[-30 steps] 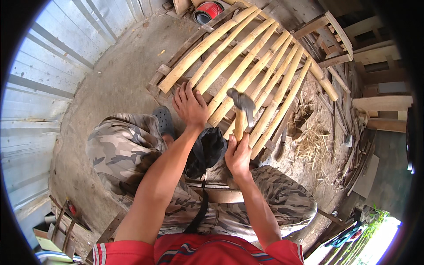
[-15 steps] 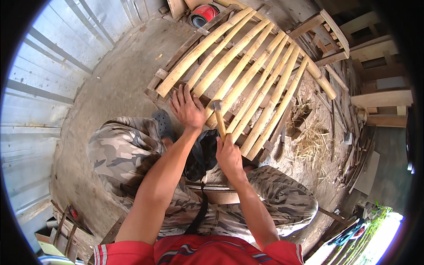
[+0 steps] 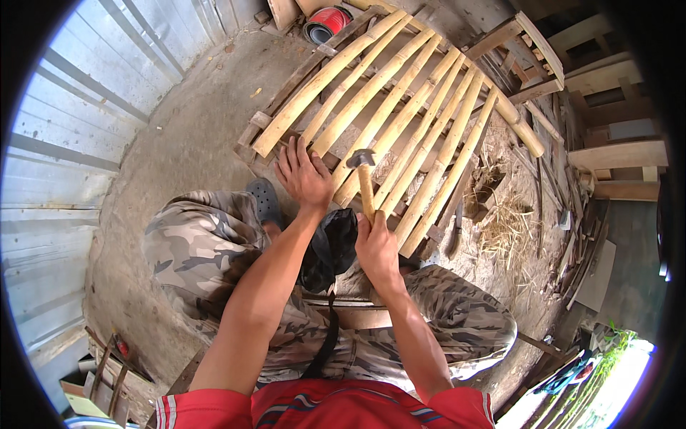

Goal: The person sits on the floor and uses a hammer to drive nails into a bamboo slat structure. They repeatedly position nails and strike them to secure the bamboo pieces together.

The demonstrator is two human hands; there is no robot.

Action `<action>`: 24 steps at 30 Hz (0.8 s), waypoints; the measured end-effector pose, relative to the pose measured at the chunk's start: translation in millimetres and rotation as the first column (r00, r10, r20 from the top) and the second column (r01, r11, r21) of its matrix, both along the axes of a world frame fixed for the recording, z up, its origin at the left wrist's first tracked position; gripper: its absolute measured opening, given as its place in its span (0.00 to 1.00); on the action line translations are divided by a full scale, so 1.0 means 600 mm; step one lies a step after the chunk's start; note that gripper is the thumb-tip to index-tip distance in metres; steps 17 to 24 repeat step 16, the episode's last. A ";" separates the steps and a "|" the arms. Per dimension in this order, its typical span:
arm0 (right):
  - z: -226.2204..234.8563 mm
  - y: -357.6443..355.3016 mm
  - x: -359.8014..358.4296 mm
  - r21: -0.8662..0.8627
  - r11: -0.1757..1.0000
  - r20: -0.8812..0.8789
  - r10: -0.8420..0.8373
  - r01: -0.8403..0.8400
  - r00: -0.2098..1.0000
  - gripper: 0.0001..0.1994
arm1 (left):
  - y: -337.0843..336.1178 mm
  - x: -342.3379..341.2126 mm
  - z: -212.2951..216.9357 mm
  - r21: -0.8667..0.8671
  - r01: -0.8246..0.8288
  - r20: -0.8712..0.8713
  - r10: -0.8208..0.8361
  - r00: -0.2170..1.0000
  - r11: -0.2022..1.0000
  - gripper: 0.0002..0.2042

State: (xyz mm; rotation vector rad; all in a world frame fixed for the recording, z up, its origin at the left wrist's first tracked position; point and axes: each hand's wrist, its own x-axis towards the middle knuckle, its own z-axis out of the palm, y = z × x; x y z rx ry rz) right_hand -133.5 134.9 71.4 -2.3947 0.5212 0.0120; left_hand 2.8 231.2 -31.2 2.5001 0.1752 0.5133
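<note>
Several peeled bamboo strips (image 3: 389, 139) lie side by side across a wooden frame (image 3: 251, 136), fanned slightly apart. My right hand (image 3: 377, 250) is closed around the wooden handle of a hammer (image 3: 362, 159). The hammer's dark metal head appears above the near ends of the middle strips; whether it touches them I cannot tell. My left hand (image 3: 306, 175) rests palm down with fingers spread over the frame's near crosspiece, beside the lower ends of the left strips. Its fingertips cover part of the wood there.
A black bag with a strap (image 3: 329, 247) hangs between my knees. Far off stands a red can (image 3: 329, 26). A wooden crate frame (image 3: 525, 61), a thick bamboo pole (image 3: 520, 129), straw (image 3: 504, 232) and scrap boards lie to the right. Corrugated metal sheeting (image 3: 78, 136) walls the left.
The hammer head has risen off the strip ends toward me, and my right hand has shifted slightly right and down. My left hand stays in place.
</note>
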 end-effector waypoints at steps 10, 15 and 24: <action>0.007 -0.006 0.005 -0.021 0.999 -0.039 0.032 -0.032 0.999 0.15 | -0.002 0.001 -0.004 0.010 -0.009 0.008 0.009 1.000 1.000 0.23; -0.001 0.011 0.001 0.047 0.996 -0.020 -0.068 0.069 0.997 0.15 | -0.005 0.002 0.001 -0.029 0.009 -0.045 -0.011 0.999 1.000 0.24; -0.006 0.007 -0.003 0.046 0.996 -0.015 -0.076 0.076 0.997 0.15 | -0.008 0.004 0.009 -0.031 0.017 -0.040 -0.018 0.999 0.999 0.24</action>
